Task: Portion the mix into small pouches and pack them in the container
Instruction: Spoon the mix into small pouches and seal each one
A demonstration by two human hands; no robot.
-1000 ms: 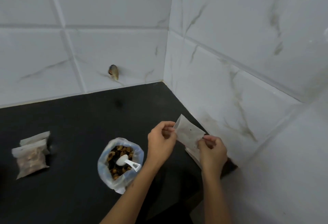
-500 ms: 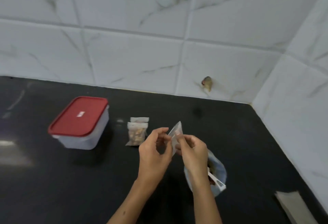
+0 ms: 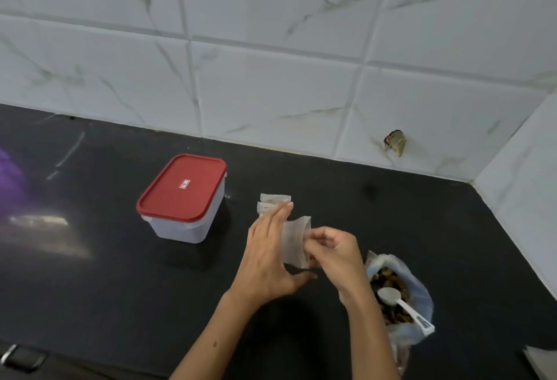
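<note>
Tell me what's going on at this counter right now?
A person is getting a small empty pouch ready between both hands: the right hand pinches its edge while the left hand lies open and flat against it. An open bag of mix with a white scoop in it sits by the right wrist. Earlier pouches lie on the black counter, partly hidden by the left fingers. The container still has its red lid on.
</note>
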